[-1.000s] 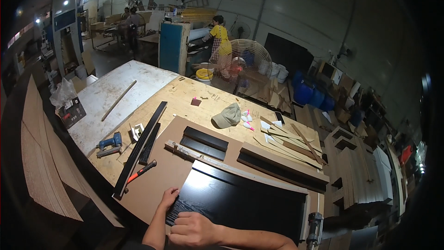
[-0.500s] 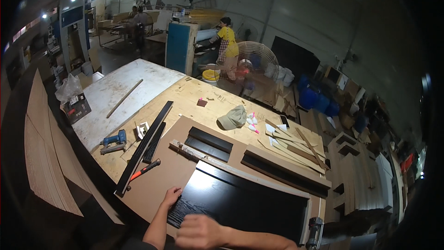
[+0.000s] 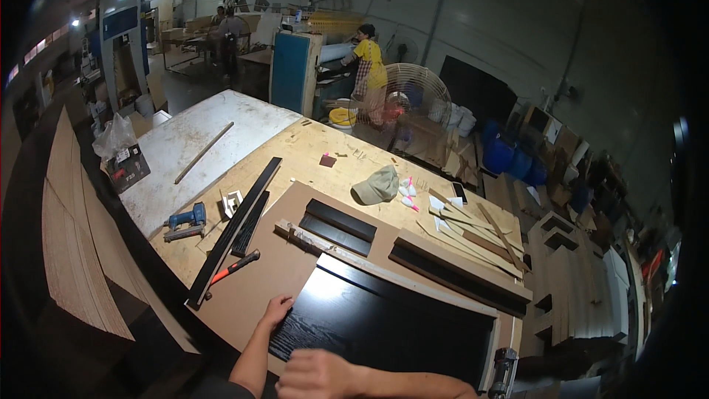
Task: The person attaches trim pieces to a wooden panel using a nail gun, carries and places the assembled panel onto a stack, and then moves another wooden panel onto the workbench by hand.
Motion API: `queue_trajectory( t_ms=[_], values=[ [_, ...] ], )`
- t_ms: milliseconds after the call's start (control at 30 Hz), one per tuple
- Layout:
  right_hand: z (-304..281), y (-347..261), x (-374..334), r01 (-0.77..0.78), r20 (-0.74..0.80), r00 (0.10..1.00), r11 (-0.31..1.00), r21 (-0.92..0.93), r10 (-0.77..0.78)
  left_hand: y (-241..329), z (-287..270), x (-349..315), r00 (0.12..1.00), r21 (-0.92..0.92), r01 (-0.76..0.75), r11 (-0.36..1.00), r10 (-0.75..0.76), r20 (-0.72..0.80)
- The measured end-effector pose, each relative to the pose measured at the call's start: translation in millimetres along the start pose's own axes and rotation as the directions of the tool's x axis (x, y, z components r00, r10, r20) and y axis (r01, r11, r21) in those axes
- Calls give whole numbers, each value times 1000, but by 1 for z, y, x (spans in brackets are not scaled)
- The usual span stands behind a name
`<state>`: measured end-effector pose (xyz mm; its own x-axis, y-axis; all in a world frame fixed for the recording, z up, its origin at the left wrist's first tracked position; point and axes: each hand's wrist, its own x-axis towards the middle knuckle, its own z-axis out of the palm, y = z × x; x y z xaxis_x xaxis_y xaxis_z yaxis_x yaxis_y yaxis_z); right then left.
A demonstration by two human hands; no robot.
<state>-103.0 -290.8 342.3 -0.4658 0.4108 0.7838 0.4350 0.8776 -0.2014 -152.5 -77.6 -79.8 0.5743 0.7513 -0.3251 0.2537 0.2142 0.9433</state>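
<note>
Where hands point(image 3: 295, 347) rest, plywood workbench point(image 3: 310, 155), workshop

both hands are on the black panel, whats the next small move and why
Probably slide the right hand along the black panel while the left hand steadies its left edge. The left hand rests flat at that edge, the right lies on the near surface, and neither grips anything.
</note>
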Motion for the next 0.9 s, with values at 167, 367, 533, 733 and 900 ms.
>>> queue_trajectory(
  t_ms=[167, 367, 533, 733, 900],
  values=[
    [9, -10, -3, 52, 0, 999, 997, 50, -52, 18, 6, -3, 998, -10, -53, 999, 53, -18],
    [-10, 2, -3, -86, -44, 996, 993, -75, 82, 3, 4, 5, 996, -40, -80, 996, 79, -32],
    [3, -6, 5, 61, -15, 998, 998, -25, -61, -8, -2, 6, 999, -12, -46, 999, 46, -11],
    [14, -18, 0, 68, 105, 992, 996, 58, -74, 14, 5, -1, 999, 20, -41, 999, 41, -22],
    [-3, 2, -10, -24, 9, 1000, 997, -73, 25, 5, 2, -3, 996, -33, -79, 996, 78, -32]
  ],
)
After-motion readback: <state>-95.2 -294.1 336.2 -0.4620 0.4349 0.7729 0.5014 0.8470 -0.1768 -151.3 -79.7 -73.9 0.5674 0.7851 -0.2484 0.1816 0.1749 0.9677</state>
